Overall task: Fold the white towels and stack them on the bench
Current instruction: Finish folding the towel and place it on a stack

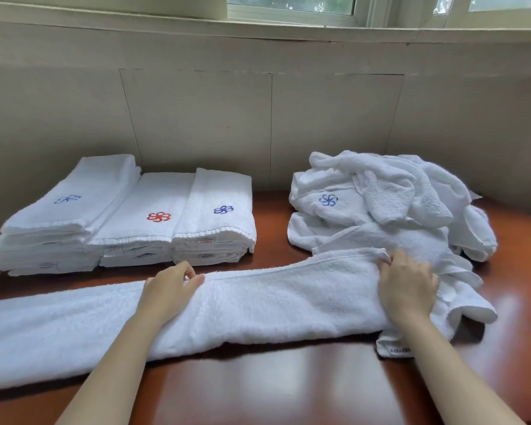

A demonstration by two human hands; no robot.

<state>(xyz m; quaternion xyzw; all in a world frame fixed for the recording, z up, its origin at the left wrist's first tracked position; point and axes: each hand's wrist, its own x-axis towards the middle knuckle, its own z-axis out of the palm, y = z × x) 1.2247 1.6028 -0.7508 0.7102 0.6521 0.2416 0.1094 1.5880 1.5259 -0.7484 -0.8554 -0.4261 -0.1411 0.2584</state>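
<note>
Across the near part of the wooden bench (273, 388) I see a long white towel (258, 305) lying in a folded strip; I take it as my landmark. On its far edge near the middle, my left hand (169, 289) has its fingers curled, pinching the cloth. Toward its right end, my right hand (406, 286) grips the far edge, fingers bent into the fabric. Beyond the towel to the left sit three stacks of folded towels (126, 222), touching side by side. Beyond its right end lies a heap of unfolded towels (387, 204), which touches the strip.
</note>
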